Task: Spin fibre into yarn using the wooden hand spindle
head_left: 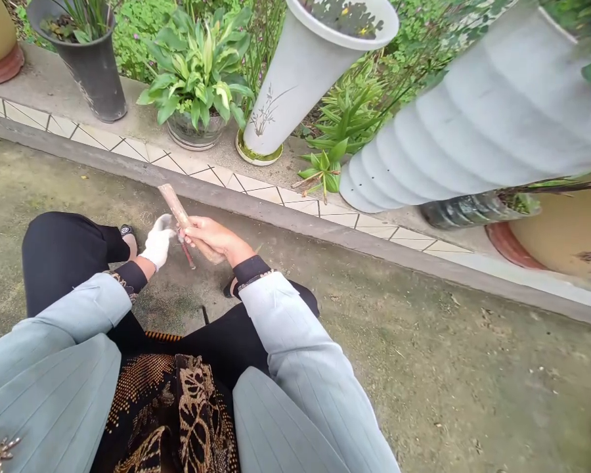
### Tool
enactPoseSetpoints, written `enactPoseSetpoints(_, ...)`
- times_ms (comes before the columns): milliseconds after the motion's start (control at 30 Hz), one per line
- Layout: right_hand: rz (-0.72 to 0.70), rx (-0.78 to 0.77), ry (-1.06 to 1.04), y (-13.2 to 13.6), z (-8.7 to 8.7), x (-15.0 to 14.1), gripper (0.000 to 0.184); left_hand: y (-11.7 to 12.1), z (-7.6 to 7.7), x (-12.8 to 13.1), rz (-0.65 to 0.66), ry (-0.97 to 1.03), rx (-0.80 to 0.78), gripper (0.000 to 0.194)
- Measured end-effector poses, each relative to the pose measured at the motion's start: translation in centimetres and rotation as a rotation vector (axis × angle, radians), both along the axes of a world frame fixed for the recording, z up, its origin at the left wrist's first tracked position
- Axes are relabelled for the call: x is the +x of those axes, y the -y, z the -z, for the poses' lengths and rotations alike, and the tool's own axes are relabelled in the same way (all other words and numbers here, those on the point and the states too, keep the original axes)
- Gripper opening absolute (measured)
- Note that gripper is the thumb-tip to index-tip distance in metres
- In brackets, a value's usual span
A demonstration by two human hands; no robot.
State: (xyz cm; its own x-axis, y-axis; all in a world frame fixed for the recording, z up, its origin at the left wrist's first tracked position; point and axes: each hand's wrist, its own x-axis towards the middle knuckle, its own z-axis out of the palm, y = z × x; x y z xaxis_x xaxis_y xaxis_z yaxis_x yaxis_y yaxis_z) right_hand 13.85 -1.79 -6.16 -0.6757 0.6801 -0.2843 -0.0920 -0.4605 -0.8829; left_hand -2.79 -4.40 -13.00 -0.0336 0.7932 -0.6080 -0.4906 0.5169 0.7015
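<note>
Along the far ledge (pixel 142 129), pots (pixel 285 85) are stood, presumably for stability. Between the knees (pixel 52 236), a pale stick (pixel 174 203) is gripped by the right hand (pixel 211 236), fingers closed, probably for control; the gloved left hand (pixel 157 244) is half-curled beside it, its hold unclear.

1 head cam, looks fwd/down; sleeves (pixel 300 328) close, tiled ledge (pixel 298 200) farther.
</note>
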Motion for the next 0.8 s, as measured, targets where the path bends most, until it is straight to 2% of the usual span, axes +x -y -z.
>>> enactPoseSetpoints(33,0.028,0.021,-0.030,-0.3,-0.4,0.2,0.028,-0.9,-1.1,0.3,0.064,-0.033,0.170,0.038)
enactPoseSetpoints(100,0.109,0.059,-0.091,-0.8,-1.3,1.2,0.032,-2.6,-3.6,0.8,0.397,-0.051,0.403,0.031)
enactPoseSetpoints(167,0.196,0.081,-0.107,-1.3,-2.1,2.4,0.037,-3.9,-6.1,1.2,0.696,-0.104,0.505,0.027)
enactPoseSetpoints(233,0.268,0.103,-0.065,-1.5,-2.6,3.7,0.040,-4.7,-8.0,1.3,0.901,-0.094,0.522,0.019)
enactPoseSetpoints(300,0.307,0.132,0.023,-1.5,-2.7,4.7,0.041,-5.2,-9.1,1.3,0.913,-0.049,0.523,0.021)
enactPoseSetpoints(433,0.363,0.200,0.214,-1.3,-2.6,6.0,0.032,-6.0,-9.4,1.4,0.898,-0.180,0.559,0.019)
enactPoseSetpoints(500,0.411,0.258,0.343,-1.2,-2.4,6.5,0.024,-6.2,-9.6,1.7,0.981,-0.214,0.533,0.020)
enactPoseSetpoints(567,0.417,0.375,0.623,-1.2,-2.0,6.8,0.017,-6.5,-10.0,1.9,1.117,-0.267,0.505,0.021)
enactPoseSetpoints(633,0.336,0.494,1.009,-1.1,-1.7,6.9,0.012,-6.8,-10.6,2.0,1.221,-0.405,0.580,0.015)
enactPoseSetpoints(700,0.093,0.545,1.268,-0.9,-1.6,6.9,0.010,-7.1,-11.2,1.9,1.246,-0.558,0.733,0.007)
enactPoseSetpoints(733,-0.090,0.543,1.272,-0.6,-1.8,6.7,0.010,-7.3,-11.4,1.8,1.250,-0.610,0.804,0.008)
enactPoseSetpoints(800,-0.497,0.489,1.032,0.0,-2.8,6.5,0.009,-7.6,-11.6,1.6,1.278,-0.656,0.894,0.010)
